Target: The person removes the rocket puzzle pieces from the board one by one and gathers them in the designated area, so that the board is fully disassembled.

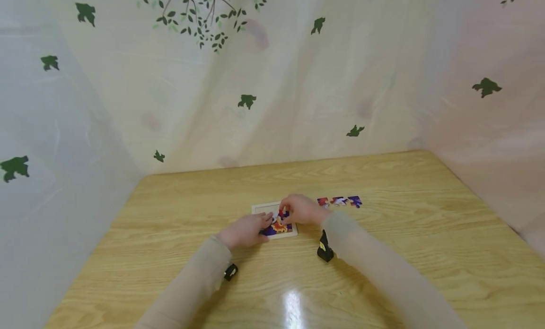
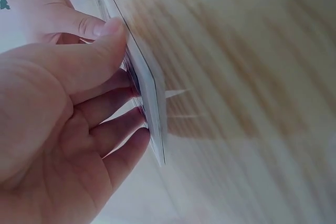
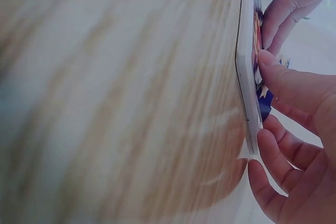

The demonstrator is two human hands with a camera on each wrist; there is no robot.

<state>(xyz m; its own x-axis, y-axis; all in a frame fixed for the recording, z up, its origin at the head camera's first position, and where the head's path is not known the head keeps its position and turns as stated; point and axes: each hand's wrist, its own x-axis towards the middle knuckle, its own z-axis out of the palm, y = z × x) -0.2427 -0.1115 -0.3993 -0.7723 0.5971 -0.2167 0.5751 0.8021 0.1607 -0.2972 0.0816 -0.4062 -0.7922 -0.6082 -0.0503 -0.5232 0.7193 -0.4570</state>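
Note:
A small jigsaw puzzle with a white frame (image 1: 260,208) lies on the wooden table, part of its picture filled in orange, red and purple. My left hand (image 1: 248,229) rests on its left side; in the left wrist view its fingers (image 2: 118,129) lie extended on the puzzle, thumb at the near edge. From the right, my right hand (image 1: 302,209) reaches over the puzzle and pinches a puzzle piece between thumb and fingers. In the right wrist view this dark blue and white puzzle piece (image 3: 265,104) stands tilted up from the board, partly covered by the fingers.
Right of the puzzle, behind my right wrist, three loose pieces lie in a row: a red one (image 1: 322,201), a white and purple one (image 1: 339,201) and a purple one (image 1: 355,201). A leaf-patterned curtain (image 1: 289,107) hangs along the back and sides of the table (image 1: 170,215).

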